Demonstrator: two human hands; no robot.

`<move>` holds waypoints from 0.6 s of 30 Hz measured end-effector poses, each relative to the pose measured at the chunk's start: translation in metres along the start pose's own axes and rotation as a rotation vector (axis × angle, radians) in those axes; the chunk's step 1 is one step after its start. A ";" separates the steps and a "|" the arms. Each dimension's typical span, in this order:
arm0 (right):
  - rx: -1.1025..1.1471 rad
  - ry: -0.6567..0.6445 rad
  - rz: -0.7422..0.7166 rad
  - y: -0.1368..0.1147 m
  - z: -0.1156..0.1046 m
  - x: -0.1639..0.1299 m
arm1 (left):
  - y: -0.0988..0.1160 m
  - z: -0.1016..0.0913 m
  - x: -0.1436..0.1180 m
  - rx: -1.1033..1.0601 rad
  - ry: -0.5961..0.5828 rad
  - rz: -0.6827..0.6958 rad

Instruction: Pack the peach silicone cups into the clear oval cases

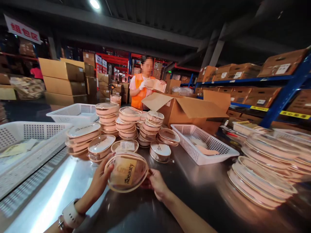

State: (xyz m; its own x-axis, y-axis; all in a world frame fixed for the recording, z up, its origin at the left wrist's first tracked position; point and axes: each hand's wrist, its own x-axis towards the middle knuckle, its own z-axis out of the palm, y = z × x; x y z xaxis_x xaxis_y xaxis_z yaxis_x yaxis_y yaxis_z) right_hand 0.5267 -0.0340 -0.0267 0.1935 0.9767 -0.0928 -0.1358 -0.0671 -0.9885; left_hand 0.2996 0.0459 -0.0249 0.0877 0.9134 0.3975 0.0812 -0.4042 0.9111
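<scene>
Held low at centre above the desk (pixel 194 194): an oval clear-lidded case (pixel 126 171), tipped up toward the camera, long axis from 9 to 3 o'clock. Inside, a tan card printed "Sbeauty", lettering running up toward 1 o'clock. Left hand (pixel 100 183) at the case's 9 o'clock edge, thumb over the rim, fingers curled beneath, grip closed on the case; pale watch band on the wrist, forearm entering from 7 o'clock. Right hand (pixel 156 183) at the 3 o'clock edge, fingers tucked behind, grip likewise closed on the case; forearm entering from 5 o'clock. Stacked similar cases (pixel 128 124) at 12 o'clock, more stacks (pixel 262 171) at 3 o'clock, blurred. White basket (pixel 206 144) at 2 o'clock, open carton (pixel 187 110) behind it. Co-worker in orange vest (pixel 139 90) at 12 o'clock holding a flat pack. Red Chinese sign (pixel 22 30) at 10 o'clock, too small to read surely.
</scene>
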 end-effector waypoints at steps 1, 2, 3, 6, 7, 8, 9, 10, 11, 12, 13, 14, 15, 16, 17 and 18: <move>0.018 -0.013 0.008 0.003 0.002 -0.001 | 0.002 0.000 0.000 -0.009 0.011 -0.009; 0.034 -0.023 0.009 0.006 0.003 -0.002 | 0.004 0.000 0.000 -0.009 0.019 -0.013; 0.050 -0.036 0.004 0.007 0.003 -0.003 | 0.005 -0.001 0.001 -0.006 0.028 -0.017; 0.028 -0.094 -0.078 0.007 0.000 0.000 | 0.006 -0.001 0.004 -0.004 0.039 -0.047; -0.022 -0.093 -0.121 0.006 -0.002 0.003 | 0.006 0.000 0.004 -0.014 0.035 -0.065; -0.086 -0.077 -0.162 0.004 -0.004 0.005 | 0.006 0.001 0.004 -0.035 0.021 -0.087; -0.151 -0.049 -0.197 0.003 -0.007 0.008 | 0.007 0.002 0.003 -0.063 0.000 -0.111; -0.204 -0.014 -0.222 0.001 -0.010 0.010 | 0.007 0.004 0.001 -0.094 -0.028 -0.135; -0.251 0.025 -0.248 -0.001 -0.012 0.012 | 0.008 0.006 -0.001 -0.124 -0.055 -0.157; -0.298 0.058 -0.282 -0.003 -0.015 0.013 | 0.009 0.008 -0.003 -0.150 -0.081 -0.175; -0.348 0.081 -0.327 -0.005 -0.017 0.012 | 0.011 0.010 -0.006 -0.169 -0.102 -0.187; -0.406 0.097 -0.380 -0.006 -0.019 0.012 | 0.012 0.011 -0.008 -0.182 -0.115 -0.194; -0.463 0.100 -0.430 -0.007 -0.020 0.010 | 0.012 0.012 -0.009 -0.189 -0.120 -0.197; -0.509 0.081 -0.470 -0.006 -0.020 0.008 | 0.013 0.012 -0.010 -0.195 -0.116 -0.200; -0.536 0.043 -0.495 -0.004 -0.020 0.007 | 0.014 0.012 -0.011 -0.195 -0.109 -0.201; -0.543 -0.004 -0.503 -0.001 -0.020 0.005 | 0.014 0.012 -0.011 -0.191 -0.100 -0.203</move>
State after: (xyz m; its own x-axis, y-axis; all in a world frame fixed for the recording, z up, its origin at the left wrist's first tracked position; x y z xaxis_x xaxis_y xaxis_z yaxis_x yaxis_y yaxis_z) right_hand 0.5471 -0.0329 -0.0282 0.1016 0.9168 0.3862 0.4682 0.2985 -0.8317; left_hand 0.3113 0.0299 -0.0174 0.1874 0.9616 0.2008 -0.0804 -0.1887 0.9787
